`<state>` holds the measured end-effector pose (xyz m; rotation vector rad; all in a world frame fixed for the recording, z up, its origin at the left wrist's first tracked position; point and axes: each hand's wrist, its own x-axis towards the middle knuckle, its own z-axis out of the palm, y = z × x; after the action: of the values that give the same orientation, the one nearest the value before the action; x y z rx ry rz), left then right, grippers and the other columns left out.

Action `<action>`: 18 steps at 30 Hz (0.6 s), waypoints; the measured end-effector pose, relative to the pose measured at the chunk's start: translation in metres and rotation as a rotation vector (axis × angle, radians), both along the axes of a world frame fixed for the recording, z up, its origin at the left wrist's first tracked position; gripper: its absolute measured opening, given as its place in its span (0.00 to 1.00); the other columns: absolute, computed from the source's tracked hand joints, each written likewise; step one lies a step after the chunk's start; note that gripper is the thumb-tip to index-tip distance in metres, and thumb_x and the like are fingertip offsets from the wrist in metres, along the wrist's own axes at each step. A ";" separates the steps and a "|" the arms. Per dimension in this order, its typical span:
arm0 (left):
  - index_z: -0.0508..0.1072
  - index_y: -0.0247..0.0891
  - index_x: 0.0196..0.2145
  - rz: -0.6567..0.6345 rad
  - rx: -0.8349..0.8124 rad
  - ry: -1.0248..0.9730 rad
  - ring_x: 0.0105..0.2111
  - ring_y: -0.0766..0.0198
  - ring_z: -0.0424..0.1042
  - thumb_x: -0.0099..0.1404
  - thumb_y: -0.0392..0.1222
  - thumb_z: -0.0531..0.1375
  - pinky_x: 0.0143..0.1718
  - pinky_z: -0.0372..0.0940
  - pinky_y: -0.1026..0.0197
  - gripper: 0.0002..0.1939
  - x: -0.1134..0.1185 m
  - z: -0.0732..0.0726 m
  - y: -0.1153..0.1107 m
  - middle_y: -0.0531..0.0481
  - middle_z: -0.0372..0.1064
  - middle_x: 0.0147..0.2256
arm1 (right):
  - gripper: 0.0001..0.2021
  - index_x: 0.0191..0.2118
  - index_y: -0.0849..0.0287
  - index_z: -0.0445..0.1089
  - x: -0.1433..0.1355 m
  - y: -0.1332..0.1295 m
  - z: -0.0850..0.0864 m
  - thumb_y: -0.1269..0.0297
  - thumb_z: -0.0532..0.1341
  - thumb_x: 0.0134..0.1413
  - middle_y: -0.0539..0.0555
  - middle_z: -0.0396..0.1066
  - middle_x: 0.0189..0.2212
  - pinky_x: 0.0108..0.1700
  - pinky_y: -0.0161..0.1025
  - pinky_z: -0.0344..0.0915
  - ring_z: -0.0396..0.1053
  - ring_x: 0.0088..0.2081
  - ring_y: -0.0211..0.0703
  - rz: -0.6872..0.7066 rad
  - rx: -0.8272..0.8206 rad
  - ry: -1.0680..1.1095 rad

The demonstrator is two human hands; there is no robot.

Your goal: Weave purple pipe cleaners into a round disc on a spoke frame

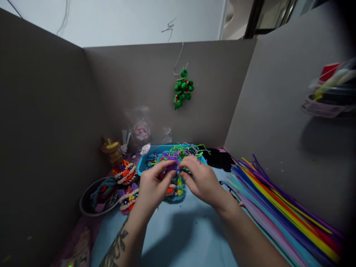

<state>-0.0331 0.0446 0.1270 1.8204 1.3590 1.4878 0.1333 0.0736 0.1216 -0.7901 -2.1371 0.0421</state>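
My left hand (154, 182) and my right hand (202, 179) meet above the middle of the work surface. Between thumb and fingers, the left hand pinches a purple fuzzy pipe cleaner piece (172, 162). The right thumb and fingers close at the right edge of this same piece, their tips partly hidden. Just below and behind the hands sits a round, colourful pipe cleaner piece (178, 195) with a teal base, partly covered by the left hand. Behind the hands stands a blue tray (141, 165) with many tangled pipe cleaner bits (185, 150).
Long pipe cleaners (278, 207) in many colours lie along the right. At left are decorated pieces (128, 198), a round bowl (83, 203) and a lidded jar (111, 150). A green ornament (183, 89) hangs on the grey back panel (133, 78); a holder (322, 107) juts from the right panel.
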 end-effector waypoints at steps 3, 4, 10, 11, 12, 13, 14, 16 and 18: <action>0.77 0.38 0.39 0.000 0.016 0.021 0.19 0.70 0.60 0.58 0.38 0.60 0.21 0.56 0.67 0.11 -0.005 0.002 0.002 0.51 0.72 0.25 | 0.07 0.39 0.57 0.67 0.002 0.001 0.001 0.72 0.54 0.57 0.55 0.70 0.34 0.41 0.40 0.64 0.67 0.37 0.44 0.012 -0.030 0.026; 0.77 0.38 0.39 -0.011 0.018 0.033 0.19 0.70 0.60 0.58 0.38 0.60 0.21 0.56 0.67 0.10 -0.006 0.002 0.002 0.51 0.72 0.25 | 0.07 0.38 0.57 0.68 0.003 0.001 0.002 0.71 0.54 0.57 0.54 0.70 0.33 0.40 0.40 0.64 0.67 0.37 0.43 0.015 -0.035 0.054; 0.77 0.38 0.37 -0.097 -0.007 0.058 0.21 0.69 0.64 0.59 0.37 0.59 0.23 0.58 0.66 0.09 -0.006 0.005 -0.001 0.49 0.75 0.29 | 0.05 0.33 0.56 0.71 0.006 0.002 0.005 0.71 0.58 0.56 0.52 0.69 0.30 0.36 0.37 0.64 0.67 0.34 0.41 0.027 -0.121 0.237; 0.77 0.38 0.37 -0.109 -0.012 0.058 0.21 0.68 0.64 0.59 0.37 0.59 0.24 0.58 0.66 0.09 -0.006 0.006 -0.002 0.49 0.75 0.29 | 0.05 0.33 0.57 0.71 0.006 0.002 0.005 0.70 0.59 0.55 0.52 0.68 0.30 0.35 0.37 0.63 0.66 0.33 0.40 0.031 -0.142 0.247; 0.77 0.38 0.37 -0.122 -0.018 0.061 0.22 0.68 0.65 0.59 0.36 0.59 0.24 0.59 0.66 0.09 -0.007 0.007 -0.002 0.49 0.75 0.29 | 0.05 0.34 0.57 0.72 0.007 0.002 0.006 0.70 0.59 0.56 0.51 0.67 0.29 0.35 0.36 0.63 0.66 0.32 0.40 0.036 -0.163 0.250; 0.77 0.38 0.36 -0.139 -0.022 0.068 0.22 0.67 0.66 0.59 0.36 0.58 0.25 0.59 0.66 0.09 -0.008 0.007 -0.001 0.49 0.75 0.29 | 0.05 0.34 0.57 0.72 0.007 0.002 0.006 0.70 0.59 0.55 0.51 0.66 0.29 0.34 0.36 0.62 0.65 0.32 0.39 0.043 -0.185 0.250; 0.77 0.38 0.37 -0.160 -0.025 0.082 0.23 0.67 0.67 0.60 0.36 0.58 0.26 0.60 0.66 0.09 -0.009 0.007 -0.001 0.49 0.75 0.29 | 0.05 0.33 0.57 0.72 0.007 0.003 0.006 0.69 0.59 0.55 0.50 0.65 0.28 0.34 0.36 0.62 0.65 0.31 0.38 0.053 -0.208 0.249; 0.76 0.38 0.37 -0.200 -0.017 0.115 0.26 0.66 0.68 0.61 0.36 0.56 0.28 0.61 0.65 0.09 -0.012 0.006 0.001 0.49 0.75 0.31 | 0.05 0.31 0.58 0.72 0.006 0.004 0.006 0.69 0.59 0.55 0.50 0.64 0.27 0.34 0.35 0.61 0.64 0.30 0.37 0.074 -0.259 0.251; 0.74 0.39 0.40 -0.192 0.008 0.133 0.26 0.66 0.68 0.62 0.36 0.55 0.29 0.62 0.65 0.11 -0.013 0.003 0.004 0.48 0.75 0.35 | 0.06 0.28 0.58 0.71 0.005 0.005 0.005 0.68 0.59 0.55 0.49 0.63 0.26 0.33 0.35 0.60 0.63 0.30 0.37 0.072 -0.304 0.270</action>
<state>-0.0462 0.0486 0.1302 2.0230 1.1986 1.2958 0.1380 0.0791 0.1271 -0.8278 -1.9228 0.4949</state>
